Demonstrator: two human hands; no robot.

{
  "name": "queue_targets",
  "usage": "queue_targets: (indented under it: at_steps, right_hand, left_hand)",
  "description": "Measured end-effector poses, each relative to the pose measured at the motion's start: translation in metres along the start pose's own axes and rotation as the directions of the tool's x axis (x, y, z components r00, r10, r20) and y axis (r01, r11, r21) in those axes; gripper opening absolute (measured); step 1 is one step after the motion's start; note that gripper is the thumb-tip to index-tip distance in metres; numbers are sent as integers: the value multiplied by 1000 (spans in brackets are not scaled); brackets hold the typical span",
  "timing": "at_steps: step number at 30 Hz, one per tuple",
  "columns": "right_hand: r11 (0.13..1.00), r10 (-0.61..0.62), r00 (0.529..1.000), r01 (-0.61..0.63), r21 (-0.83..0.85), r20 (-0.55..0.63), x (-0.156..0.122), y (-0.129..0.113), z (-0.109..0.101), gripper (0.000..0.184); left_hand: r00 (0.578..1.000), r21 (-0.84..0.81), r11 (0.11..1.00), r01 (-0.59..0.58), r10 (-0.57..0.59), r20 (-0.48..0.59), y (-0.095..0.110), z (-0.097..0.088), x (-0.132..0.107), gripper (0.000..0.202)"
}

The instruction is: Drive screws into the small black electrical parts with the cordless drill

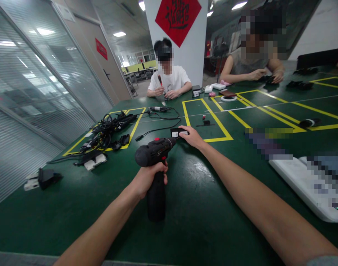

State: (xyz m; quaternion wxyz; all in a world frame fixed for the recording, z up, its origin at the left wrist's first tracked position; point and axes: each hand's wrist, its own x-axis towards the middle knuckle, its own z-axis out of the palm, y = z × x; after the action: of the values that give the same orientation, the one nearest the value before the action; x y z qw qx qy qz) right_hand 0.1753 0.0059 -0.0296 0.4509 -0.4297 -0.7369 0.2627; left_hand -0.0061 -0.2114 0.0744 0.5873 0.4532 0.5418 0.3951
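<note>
My left hand is wrapped round the grip of a black cordless drill with small red parts. The drill points forward and right, and its tip meets or nearly meets a small black box-like part with a white label. Closed on that part's right side are the fingers of my right hand, steadying it just above or on the green table; which of the two I cannot tell. A thin black cable with a plug lies left of the part.
Tangled black cables and adapters lie at left, with black-and-white pieces nearer. A white device stands at right. Yellow tape marks rectangles, and a small dark piece lies inside one. Two people sit across the table.
</note>
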Motion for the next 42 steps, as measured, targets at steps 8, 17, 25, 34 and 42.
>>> queue_targets:
  at_steps: [8, 17, 25, 34, 42]
  right_hand:
    - [1000, -16, 1000, 16, 6, 0, 0, 1, -1, 40]
    - [1000, -9, 1000, 9, 15, 5, 0, 1, -2, 41]
    - [1000, -11, 1000, 11, 29, -2, 0, 3, -1, 41]
    - [999, -16, 1000, 16, 28, -3, 0, 2, -1, 41]
    - [1000, -16, 1000, 16, 26, -3, 0, 3, -1, 42]
  left_hand:
    - [1000, -17, 1000, 6, -6, -10, 3, 3, -2, 18]
    - [1000, -24, 1000, 14, -15, -11, 2, 3, -1, 18]
    - [1000, -25, 1000, 11, -11, -13, 2, 3, 0, 19]
    - [1000, -35, 999, 1, -1, -6, 0, 2, 1, 16]
    - [1000, -29, 1000, 10, -11, -15, 1, 3, 0, 17]
